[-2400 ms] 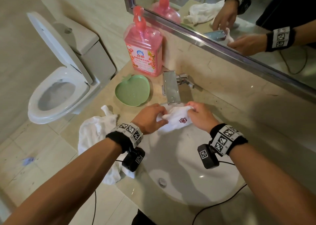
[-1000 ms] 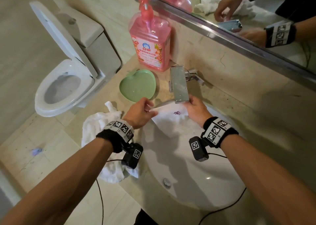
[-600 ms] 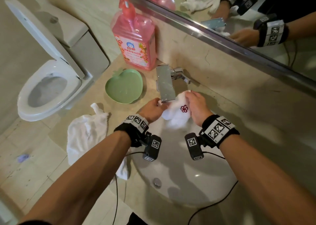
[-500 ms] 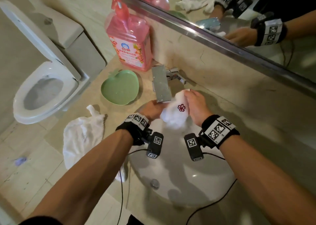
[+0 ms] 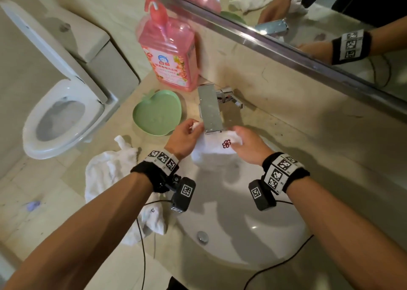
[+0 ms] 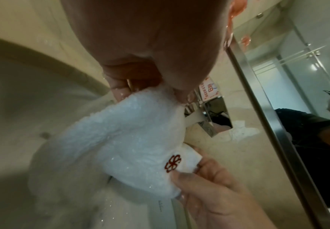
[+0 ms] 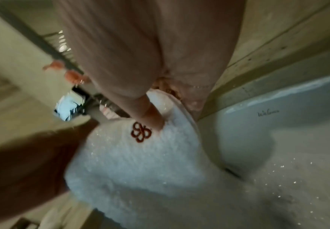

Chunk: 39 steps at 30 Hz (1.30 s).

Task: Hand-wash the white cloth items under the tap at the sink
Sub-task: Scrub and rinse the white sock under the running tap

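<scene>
A small white terry cloth (image 5: 217, 148) with a red flower emblem hangs stretched between both hands just under the chrome tap spout (image 5: 210, 111), above the white sink basin (image 5: 242, 234). My left hand (image 5: 187, 135) pinches its left corner and my right hand (image 5: 244, 145) pinches the corner beside the emblem. The left wrist view shows the wet cloth (image 6: 125, 139) pinched by the left hand's fingers, and the right hand (image 6: 205, 175) holding the emblem corner. In the right wrist view my thumb presses the cloth (image 7: 140, 162) next to the emblem. A second white cloth (image 5: 114, 179) lies crumpled on the counter, left of the basin.
A green apple-shaped dish (image 5: 157, 113) and a pink pump bottle (image 5: 169, 53) stand on the beige counter behind the left hand. A mirror (image 5: 308, 14) runs along the back wall. A toilet (image 5: 59, 113) with its lid up stands at the left. Cables trail from both wrists.
The cloth was bunched up between both hands half a second ago; now the hands have drawn apart and it is spread out under the spout.
</scene>
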### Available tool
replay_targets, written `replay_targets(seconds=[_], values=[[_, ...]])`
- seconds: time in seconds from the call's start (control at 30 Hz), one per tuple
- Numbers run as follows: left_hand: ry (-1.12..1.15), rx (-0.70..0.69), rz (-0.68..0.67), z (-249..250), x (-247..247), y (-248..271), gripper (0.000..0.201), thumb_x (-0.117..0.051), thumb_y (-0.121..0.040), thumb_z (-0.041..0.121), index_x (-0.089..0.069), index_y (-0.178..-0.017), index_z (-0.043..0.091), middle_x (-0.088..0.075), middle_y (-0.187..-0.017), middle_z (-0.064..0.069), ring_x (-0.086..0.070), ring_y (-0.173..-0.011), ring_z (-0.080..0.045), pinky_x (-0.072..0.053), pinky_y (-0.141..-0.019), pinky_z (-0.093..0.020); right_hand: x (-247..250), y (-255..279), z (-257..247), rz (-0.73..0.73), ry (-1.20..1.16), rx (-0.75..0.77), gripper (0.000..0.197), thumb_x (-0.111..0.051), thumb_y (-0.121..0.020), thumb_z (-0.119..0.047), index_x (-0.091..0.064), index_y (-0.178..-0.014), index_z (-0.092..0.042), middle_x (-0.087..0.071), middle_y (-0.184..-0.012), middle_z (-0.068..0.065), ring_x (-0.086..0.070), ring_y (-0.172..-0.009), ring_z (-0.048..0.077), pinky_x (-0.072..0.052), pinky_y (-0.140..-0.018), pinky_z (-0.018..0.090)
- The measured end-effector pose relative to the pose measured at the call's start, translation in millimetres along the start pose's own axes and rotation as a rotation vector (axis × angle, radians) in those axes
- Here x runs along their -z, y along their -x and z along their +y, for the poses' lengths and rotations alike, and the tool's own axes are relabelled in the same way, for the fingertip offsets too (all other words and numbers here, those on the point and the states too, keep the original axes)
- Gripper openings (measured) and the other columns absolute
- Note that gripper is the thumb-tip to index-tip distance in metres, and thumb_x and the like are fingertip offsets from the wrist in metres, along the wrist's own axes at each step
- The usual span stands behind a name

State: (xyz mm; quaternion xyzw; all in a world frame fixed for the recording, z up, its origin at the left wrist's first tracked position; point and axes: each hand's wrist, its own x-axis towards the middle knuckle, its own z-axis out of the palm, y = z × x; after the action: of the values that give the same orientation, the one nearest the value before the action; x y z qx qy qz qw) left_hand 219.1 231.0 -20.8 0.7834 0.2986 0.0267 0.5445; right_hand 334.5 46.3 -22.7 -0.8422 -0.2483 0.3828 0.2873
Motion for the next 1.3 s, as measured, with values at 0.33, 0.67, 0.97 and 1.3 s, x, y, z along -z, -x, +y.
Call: replay_targets(seconds=[0.33, 0.67, 0.97, 1.3], values=[[-0.132, 0.106, -0.069, 4, 41, 17, 0.042, -0.056, -0.091, 0.057, -0.054, -0.091, 0.015, -0.06, -0.088, 0.005, -0.056, -0.078, -0.015, -0.045, -0.07, -0.032, -26, -10, -34, -0.002, -0.167, 0.089, 0.022, -0.048, -0.102, -0.024, -0.057, -0.121, -0.029, -0.068, -0.108, -0.001, -0.063, -0.097, 0.017, -0.053, -0.082, 0.036], [-0.464, 0.114, -0.342, -8, 40, 8, 0.044, -0.064, -0.091, 0.026, -0.052, -0.132, 0.015, -0.059, -0.126, -0.009, -0.056, -0.113, -0.028, -0.045, -0.092, -0.034, -22, -15, -35, 0.135, -0.286, 0.091, 0.016, -0.06, -0.099, -0.021, -0.065, -0.112, -0.029, -0.073, -0.108, -0.008, -0.067, -0.104, 0.014, -0.054, -0.092, 0.032], [-0.014, 0.076, -0.299, -4, -4, -11, 0.033, -0.061, -0.095, 0.022, -0.058, -0.127, 0.014, -0.067, -0.117, 0.002, -0.063, -0.102, -0.007, -0.048, -0.09, -0.019, 7, -12, -10, 0.173, -0.371, -0.042, 0.047, -0.049, -0.084, -0.05, -0.056, -0.126, -0.029, -0.069, -0.113, -0.003, -0.066, -0.106, 0.022, -0.052, -0.098, 0.054], [0.066, -0.005, -0.169, 3, -18, -15, 0.012, -0.071, -0.09, 0.022, -0.072, -0.102, 0.024, -0.074, -0.092, 0.007, -0.069, -0.08, 0.002, -0.054, -0.072, -0.016, 12, 4, 13, -0.068, -0.025, -0.122, 0.078, -0.048, -0.095, -0.013, -0.008, -0.161, -0.024, -0.057, -0.121, 0.001, -0.058, -0.089, 0.016, -0.042, -0.065, 0.024]])
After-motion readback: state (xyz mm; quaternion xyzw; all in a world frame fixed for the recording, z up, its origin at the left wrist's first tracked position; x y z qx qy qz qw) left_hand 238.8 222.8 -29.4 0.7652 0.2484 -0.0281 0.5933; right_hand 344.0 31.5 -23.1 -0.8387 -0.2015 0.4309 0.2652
